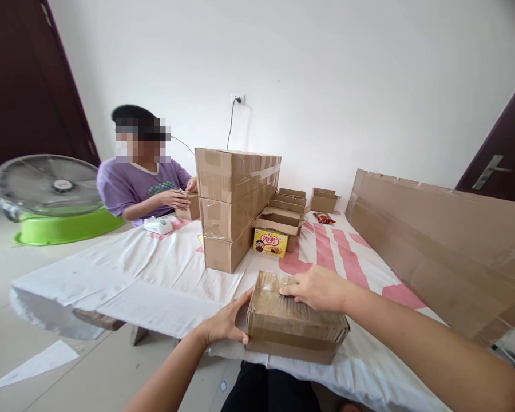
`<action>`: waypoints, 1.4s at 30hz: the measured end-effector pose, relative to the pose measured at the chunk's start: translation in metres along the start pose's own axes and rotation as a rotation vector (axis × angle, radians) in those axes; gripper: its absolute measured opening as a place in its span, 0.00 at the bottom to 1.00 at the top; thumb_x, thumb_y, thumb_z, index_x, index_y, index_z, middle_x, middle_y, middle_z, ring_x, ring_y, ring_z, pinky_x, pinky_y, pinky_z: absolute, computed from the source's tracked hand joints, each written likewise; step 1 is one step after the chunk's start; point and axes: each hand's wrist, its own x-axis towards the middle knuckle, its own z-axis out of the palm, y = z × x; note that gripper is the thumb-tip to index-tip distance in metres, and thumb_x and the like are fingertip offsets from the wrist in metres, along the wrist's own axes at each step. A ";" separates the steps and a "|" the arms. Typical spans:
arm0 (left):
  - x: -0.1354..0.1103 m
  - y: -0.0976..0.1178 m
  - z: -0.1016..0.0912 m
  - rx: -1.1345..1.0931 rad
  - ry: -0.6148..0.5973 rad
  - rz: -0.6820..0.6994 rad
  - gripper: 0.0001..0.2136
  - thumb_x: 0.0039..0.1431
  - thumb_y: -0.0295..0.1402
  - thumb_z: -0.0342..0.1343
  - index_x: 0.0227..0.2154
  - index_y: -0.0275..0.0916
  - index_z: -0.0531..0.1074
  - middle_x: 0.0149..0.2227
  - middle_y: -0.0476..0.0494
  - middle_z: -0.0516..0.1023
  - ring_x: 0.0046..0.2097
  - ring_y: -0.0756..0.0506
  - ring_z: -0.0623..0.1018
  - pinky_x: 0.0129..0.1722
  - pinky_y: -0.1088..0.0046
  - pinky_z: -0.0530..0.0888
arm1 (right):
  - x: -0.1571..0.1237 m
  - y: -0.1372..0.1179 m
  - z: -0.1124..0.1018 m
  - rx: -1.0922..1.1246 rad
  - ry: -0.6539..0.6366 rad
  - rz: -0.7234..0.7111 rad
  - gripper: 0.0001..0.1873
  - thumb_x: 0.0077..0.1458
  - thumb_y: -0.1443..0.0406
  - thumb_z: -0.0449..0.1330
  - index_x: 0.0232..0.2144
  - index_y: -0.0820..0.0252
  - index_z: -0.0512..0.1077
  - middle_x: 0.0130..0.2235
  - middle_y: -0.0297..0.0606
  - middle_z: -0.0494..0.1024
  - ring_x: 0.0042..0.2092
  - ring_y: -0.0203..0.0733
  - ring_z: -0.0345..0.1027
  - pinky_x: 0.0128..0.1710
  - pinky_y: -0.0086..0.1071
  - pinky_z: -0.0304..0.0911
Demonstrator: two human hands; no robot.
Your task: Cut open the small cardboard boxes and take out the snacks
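Note:
A taped cardboard box point(298, 343) lies on the cloth-covered table right in front of me. Shiny clear tape runs over its top and is wrinkled in places. My left hand point(225, 321) rests against the box's left end, thumb at the near corner and fingers stretched out apart from it. On the top, my right hand point(315, 289) is closed, its fingers curled and the fingertips pressed to the tape near the far left part. Whatever may be pinched under them is hidden.
Stacked cardboard boxes point(217, 220) stand beyond my box, with a yellow snack box point(270, 243), open cartons point(324, 200) and a red packet point(324, 218) nearby. A large cardboard sheet point(433, 246) borders the right. Across the table, a person point(146, 189) handles a small box point(189, 207).

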 end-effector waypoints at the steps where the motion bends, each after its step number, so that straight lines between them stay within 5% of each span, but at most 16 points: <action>1: 0.000 0.000 0.000 -0.001 0.000 -0.007 0.63 0.35 0.63 0.64 0.69 0.41 0.39 0.70 0.33 0.48 0.69 0.27 0.49 0.67 0.50 0.45 | -0.002 0.001 0.001 0.018 0.021 0.020 0.19 0.64 0.61 0.55 0.57 0.46 0.68 0.40 0.38 0.79 0.34 0.40 0.73 0.27 0.30 0.53; 8: 0.000 -0.006 -0.001 0.008 -0.008 -0.029 0.65 0.33 0.65 0.64 0.69 0.40 0.39 0.71 0.33 0.47 0.69 0.28 0.50 0.67 0.50 0.45 | -0.012 0.002 0.015 0.125 0.145 0.121 0.19 0.64 0.61 0.55 0.57 0.49 0.68 0.42 0.37 0.79 0.36 0.40 0.73 0.32 0.31 0.60; 13: -0.001 -0.003 -0.001 0.025 -0.016 -0.064 0.64 0.33 0.65 0.64 0.69 0.42 0.39 0.70 0.34 0.48 0.69 0.29 0.51 0.67 0.49 0.45 | -0.031 0.006 0.026 0.078 0.347 0.140 0.18 0.65 0.63 0.52 0.56 0.56 0.68 0.38 0.40 0.79 0.33 0.41 0.73 0.31 0.33 0.64; 18: -0.002 -0.002 -0.001 0.023 -0.009 -0.089 0.65 0.31 0.66 0.63 0.69 0.40 0.40 0.70 0.33 0.49 0.69 0.28 0.49 0.67 0.50 0.46 | -0.070 0.022 0.046 0.278 0.510 0.409 0.19 0.67 0.62 0.46 0.57 0.54 0.67 0.46 0.41 0.80 0.40 0.42 0.76 0.38 0.35 0.70; 24: -0.003 -0.008 0.000 0.049 -0.001 -0.076 0.64 0.33 0.66 0.63 0.69 0.41 0.40 0.70 0.33 0.48 0.69 0.30 0.51 0.67 0.51 0.46 | -0.127 0.038 0.130 0.548 0.270 0.843 0.22 0.63 0.58 0.46 0.55 0.53 0.68 0.54 0.42 0.76 0.51 0.51 0.73 0.45 0.41 0.69; 28: -0.004 -0.015 0.000 0.050 0.013 -0.066 0.63 0.35 0.64 0.63 0.69 0.39 0.40 0.71 0.32 0.46 0.69 0.30 0.51 0.67 0.51 0.46 | -0.151 0.025 0.182 0.686 0.081 0.850 0.20 0.58 0.61 0.51 0.50 0.54 0.74 0.49 0.44 0.80 0.49 0.53 0.74 0.47 0.42 0.68; 31: -0.004 -0.017 0.000 0.033 0.004 -0.065 0.64 0.34 0.64 0.64 0.69 0.39 0.40 0.71 0.32 0.46 0.69 0.29 0.50 0.68 0.52 0.46 | -0.156 0.014 0.198 0.652 0.097 0.860 0.20 0.58 0.64 0.51 0.49 0.53 0.75 0.46 0.43 0.81 0.47 0.53 0.75 0.45 0.43 0.68; 37: -0.002 -0.013 0.001 -0.015 0.017 -0.083 0.65 0.30 0.65 0.65 0.69 0.38 0.42 0.71 0.31 0.45 0.69 0.27 0.49 0.67 0.49 0.44 | -0.143 0.027 0.177 0.441 0.204 0.746 0.19 0.55 0.68 0.56 0.49 0.55 0.75 0.44 0.45 0.79 0.46 0.55 0.74 0.43 0.47 0.70; 42: -0.001 -0.002 0.000 -0.056 0.010 -0.062 0.65 0.30 0.64 0.65 0.69 0.41 0.43 0.70 0.32 0.50 0.69 0.27 0.48 0.67 0.48 0.46 | -0.095 0.012 0.099 0.364 0.736 0.677 0.17 0.65 0.62 0.48 0.49 0.60 0.72 0.48 0.50 0.76 0.51 0.52 0.70 0.52 0.50 0.66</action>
